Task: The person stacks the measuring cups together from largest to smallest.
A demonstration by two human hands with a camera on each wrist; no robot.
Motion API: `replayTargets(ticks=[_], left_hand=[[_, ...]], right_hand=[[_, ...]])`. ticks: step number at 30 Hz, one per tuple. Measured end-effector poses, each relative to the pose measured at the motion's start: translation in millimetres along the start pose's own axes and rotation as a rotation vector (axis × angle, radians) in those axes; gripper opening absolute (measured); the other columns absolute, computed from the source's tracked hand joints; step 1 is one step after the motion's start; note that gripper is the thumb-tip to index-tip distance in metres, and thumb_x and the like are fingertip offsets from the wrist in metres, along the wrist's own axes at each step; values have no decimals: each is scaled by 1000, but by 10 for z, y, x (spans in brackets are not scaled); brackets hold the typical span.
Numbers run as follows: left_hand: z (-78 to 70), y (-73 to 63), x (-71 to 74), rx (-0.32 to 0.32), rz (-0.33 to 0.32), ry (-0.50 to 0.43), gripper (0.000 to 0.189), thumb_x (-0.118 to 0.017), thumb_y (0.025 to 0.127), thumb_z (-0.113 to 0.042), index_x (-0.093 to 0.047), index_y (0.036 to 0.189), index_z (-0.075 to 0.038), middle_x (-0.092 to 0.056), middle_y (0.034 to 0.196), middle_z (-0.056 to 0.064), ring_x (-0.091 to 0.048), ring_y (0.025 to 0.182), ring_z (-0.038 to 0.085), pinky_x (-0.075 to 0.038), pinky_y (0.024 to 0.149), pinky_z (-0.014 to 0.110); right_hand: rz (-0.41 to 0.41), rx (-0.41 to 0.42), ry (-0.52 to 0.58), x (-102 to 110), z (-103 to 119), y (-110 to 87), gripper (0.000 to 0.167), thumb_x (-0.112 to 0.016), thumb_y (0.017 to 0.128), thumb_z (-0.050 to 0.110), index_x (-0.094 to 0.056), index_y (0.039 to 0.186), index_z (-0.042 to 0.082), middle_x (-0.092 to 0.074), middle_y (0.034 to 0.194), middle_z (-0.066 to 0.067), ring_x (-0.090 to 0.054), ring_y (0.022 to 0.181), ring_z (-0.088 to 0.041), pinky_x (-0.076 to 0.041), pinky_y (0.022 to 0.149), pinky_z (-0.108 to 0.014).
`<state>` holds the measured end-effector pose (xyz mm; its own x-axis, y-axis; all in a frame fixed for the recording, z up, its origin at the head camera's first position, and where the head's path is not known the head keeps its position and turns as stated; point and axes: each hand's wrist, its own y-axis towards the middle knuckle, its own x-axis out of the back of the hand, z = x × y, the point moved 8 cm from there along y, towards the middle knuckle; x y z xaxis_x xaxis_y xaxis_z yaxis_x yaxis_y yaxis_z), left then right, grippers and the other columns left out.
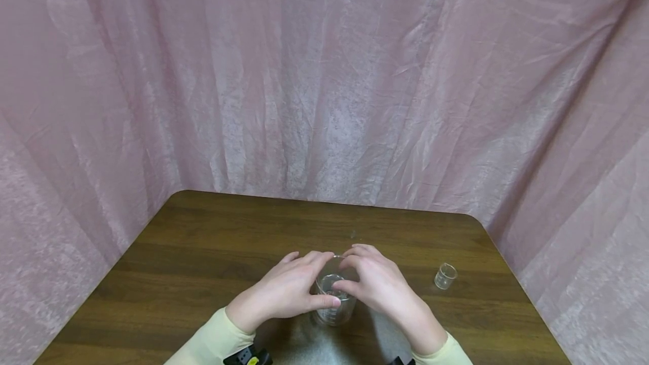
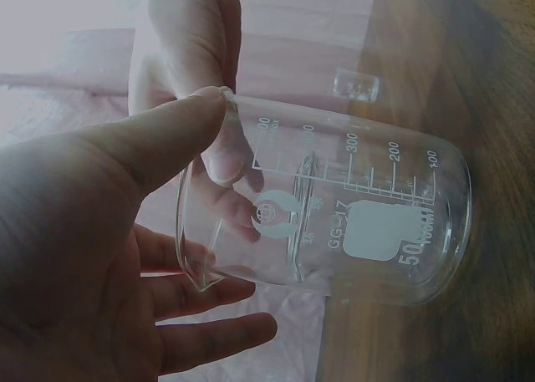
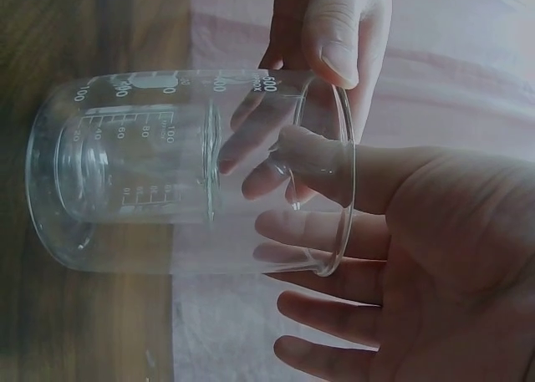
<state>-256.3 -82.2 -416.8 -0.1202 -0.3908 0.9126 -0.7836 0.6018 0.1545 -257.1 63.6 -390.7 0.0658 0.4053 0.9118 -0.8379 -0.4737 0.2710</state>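
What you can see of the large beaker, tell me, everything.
The large beaker looks like clear glass, with a spout, white graduations and a "GG-17" marking. It stands upright on the wood-grain table, a smaller beaker inside. The left hand holds it by the rim; the right hand has its thumb inside.

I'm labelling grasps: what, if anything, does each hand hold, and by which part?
The left hand holds the large beaker by its rim. The right hand appears to hold nothing, its fingertips short of the smaller beaker inside.
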Motion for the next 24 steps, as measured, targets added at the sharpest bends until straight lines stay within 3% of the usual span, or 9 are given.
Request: replayTargets(ticks=[11, 24], left_hand=[[2, -3, -3, 2, -4, -4, 91, -75, 97, -69, -52, 160, -8, -63, 153, 7, -63, 139, 23, -40, 119, 67], [8, 6, -5, 0, -7, -2, 91, -75, 97, -69, -52, 161, -8, -63, 153, 6, -64, 138, 23, -40, 119, 68]], right_hand=[[-38, 13, -12, 34, -19, -43, 33, -92, 90, 34, -82, 112, 12, -77, 127, -3, -61, 141, -32, -58, 104, -55], [-60, -27, 2, 26, -92, -77, 33, -92, 91, 35, -81, 115, 15, -76, 130, 0, -58, 144, -30, -56, 106, -57]])
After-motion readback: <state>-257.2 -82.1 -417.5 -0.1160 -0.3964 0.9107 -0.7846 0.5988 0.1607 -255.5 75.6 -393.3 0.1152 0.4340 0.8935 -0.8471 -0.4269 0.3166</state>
